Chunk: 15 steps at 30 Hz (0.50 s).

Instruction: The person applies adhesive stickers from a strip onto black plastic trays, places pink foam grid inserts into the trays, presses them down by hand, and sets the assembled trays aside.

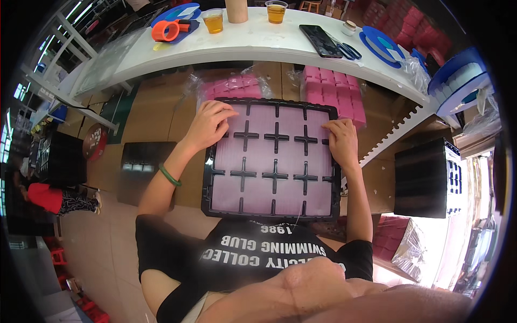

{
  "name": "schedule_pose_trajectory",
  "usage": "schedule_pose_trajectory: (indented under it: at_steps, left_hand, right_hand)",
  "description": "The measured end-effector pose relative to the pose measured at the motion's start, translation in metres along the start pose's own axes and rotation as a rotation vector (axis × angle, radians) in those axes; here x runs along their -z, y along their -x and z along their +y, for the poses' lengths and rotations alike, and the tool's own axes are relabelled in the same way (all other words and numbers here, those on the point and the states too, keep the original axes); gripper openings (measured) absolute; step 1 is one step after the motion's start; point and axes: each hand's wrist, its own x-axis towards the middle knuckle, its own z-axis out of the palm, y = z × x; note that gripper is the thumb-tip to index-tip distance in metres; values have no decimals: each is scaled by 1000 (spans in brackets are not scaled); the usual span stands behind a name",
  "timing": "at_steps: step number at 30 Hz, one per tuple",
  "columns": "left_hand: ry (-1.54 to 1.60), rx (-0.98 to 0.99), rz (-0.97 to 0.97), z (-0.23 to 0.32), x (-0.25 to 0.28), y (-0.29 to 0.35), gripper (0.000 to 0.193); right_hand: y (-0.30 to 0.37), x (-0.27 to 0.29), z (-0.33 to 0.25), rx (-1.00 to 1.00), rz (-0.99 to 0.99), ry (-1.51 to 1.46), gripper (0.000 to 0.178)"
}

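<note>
Through the remote head view, I find a black tray point(276, 138) spanning the space between the left hand point(214, 125) and the right hand point(343, 141). Fingers of both meet its upper side edges, bent over a pale pink sheet point(260, 153); whether either is clamped, I cannot tell. Pink blocks point(335, 91) lie just beyond the right grip.

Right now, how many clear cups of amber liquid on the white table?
2: one cup left of the tan cylinder, another cup right of it. No hidden ones apparent.
</note>
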Motion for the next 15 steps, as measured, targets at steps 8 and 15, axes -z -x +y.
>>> schedule_pose_trajectory:
  at_steps: [8, 15]
  left_hand:
    - [-148, -32, -73, -18, -10, 8, 38]
    - [208, 381, 95, -26, -22, -3, 65]
  right_hand:
    - [-19, -12, 8, -11, -28, 36, 22]
    - [-22, -12, 22, -126, 68, 16, 35]
